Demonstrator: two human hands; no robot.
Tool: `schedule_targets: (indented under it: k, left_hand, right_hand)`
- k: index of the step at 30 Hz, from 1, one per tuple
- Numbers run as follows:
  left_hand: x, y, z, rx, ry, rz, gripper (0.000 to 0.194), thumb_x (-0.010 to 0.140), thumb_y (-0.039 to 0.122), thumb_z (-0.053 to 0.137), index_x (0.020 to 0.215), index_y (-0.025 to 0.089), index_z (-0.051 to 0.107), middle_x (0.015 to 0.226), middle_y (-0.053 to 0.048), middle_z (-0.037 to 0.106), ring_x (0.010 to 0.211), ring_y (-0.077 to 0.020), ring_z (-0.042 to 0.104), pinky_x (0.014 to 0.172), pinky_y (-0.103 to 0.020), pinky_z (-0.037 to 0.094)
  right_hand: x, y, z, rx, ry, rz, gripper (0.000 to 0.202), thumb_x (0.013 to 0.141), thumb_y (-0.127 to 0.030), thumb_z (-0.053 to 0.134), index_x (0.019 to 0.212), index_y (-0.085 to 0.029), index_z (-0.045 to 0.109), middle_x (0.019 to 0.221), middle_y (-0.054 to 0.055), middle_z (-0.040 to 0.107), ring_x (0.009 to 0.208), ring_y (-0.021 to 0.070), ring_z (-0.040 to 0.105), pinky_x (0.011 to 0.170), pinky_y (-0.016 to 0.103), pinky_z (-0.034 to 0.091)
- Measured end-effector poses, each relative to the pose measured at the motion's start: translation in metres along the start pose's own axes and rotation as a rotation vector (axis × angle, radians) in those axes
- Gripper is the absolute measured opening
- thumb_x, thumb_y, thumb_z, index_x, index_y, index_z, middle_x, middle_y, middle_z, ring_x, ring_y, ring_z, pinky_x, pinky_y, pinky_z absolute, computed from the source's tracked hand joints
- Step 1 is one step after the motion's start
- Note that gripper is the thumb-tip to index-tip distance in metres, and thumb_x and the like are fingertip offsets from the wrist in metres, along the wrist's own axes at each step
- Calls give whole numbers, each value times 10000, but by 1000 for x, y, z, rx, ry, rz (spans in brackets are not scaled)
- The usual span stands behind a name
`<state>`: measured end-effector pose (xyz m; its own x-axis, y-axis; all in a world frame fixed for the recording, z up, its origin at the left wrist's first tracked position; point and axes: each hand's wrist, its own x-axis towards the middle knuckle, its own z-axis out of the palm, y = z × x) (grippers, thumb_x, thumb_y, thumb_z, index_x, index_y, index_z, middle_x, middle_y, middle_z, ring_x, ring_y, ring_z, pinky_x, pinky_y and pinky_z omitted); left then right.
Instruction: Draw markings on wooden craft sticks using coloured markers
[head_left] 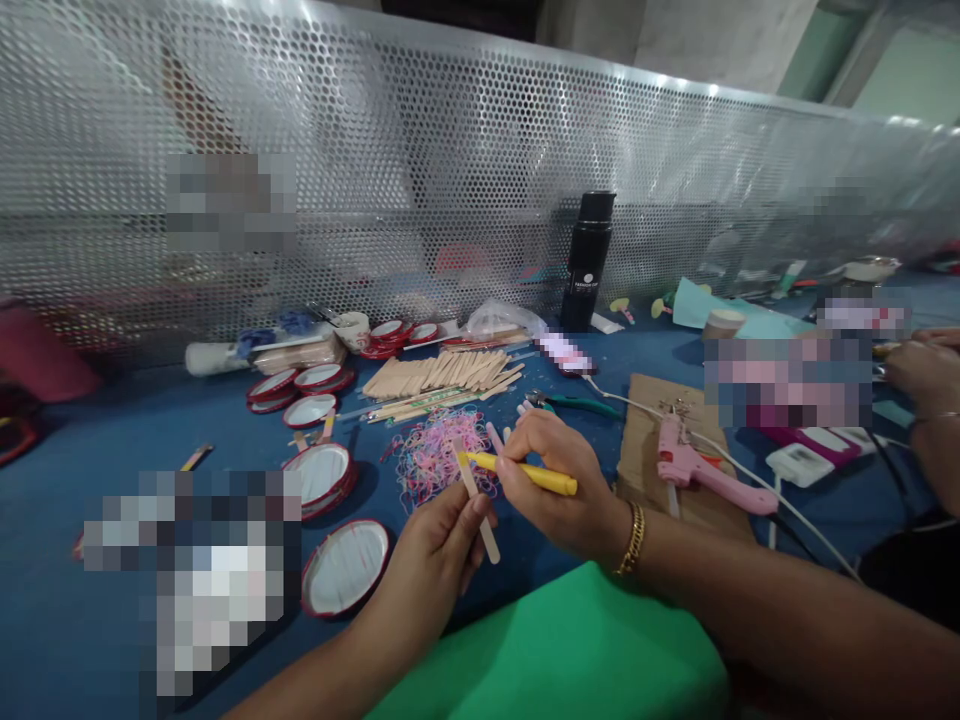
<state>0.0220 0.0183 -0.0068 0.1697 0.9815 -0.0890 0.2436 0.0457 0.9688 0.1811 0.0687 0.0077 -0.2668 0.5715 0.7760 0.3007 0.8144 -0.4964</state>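
Note:
My left hand (450,535) pinches a flat wooden stick (486,535), which slants up and away with a yellow patch near its upper end. In my right hand (559,480) is a yellow marker (551,480), its tip at that patch. More pens in pale colours show just behind my right fingers. Beyond the stick lies a tangled heap of thin coloured bands (431,450). A pile of plain wooden sticks (442,372) is spread behind the heap.
Red-rimmed lids (345,567) lie at the left. A black bottle (589,265) stands by the perforated metal screen (480,130). To the right, a pink glue gun (705,470) rests on cardboard (645,400), with a white cable alongside. Another person's hand (922,375) is at the far right.

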Motion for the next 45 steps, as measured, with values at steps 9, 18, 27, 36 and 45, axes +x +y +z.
schedule_targets:
  k: [9,18,27,36,45]
  left_hand:
    - [1,-1,-1,3,-8,3,372,902,520,457,779,180,543,531,72,448,395,-61,353,373,-166,252]
    - [0,2,1,-44,7,-19,369,881,528,486,758,183,531,518,75,436,390,-60,340,371,-164,237]
    - [0,2,1,-21,11,-10,376,890,532,468,757,185,523,525,73,441,396,-63,341,378,-169,249]
    - [0,3,0,-12,11,15,384,889,545,465,758,188,521,531,73,442,394,-65,342,377,-173,251]
    - [1,1,-1,-22,16,12,383,881,548,476,747,192,521,523,71,444,390,-67,341,373,-174,247]
  right_hand:
    - [2,-2,-1,5,2,-15,159,814,-142,530,689,-212,460,647,-21,551,626,136,495,682,328,399]
    - [0,0,0,23,4,-6,135,822,-163,555,720,-218,486,679,-16,571,653,145,517,713,339,419]
    - [0,-1,-1,4,-21,-11,148,820,-158,545,706,-219,474,677,-15,583,656,145,529,704,336,415]
    - [-1,-1,-1,13,-33,-7,138,829,-168,547,715,-216,486,676,-16,591,653,143,523,714,341,415]
    - [-2,1,0,5,-41,-8,132,836,-186,550,720,-217,497,681,-11,598,666,148,522,719,345,420]
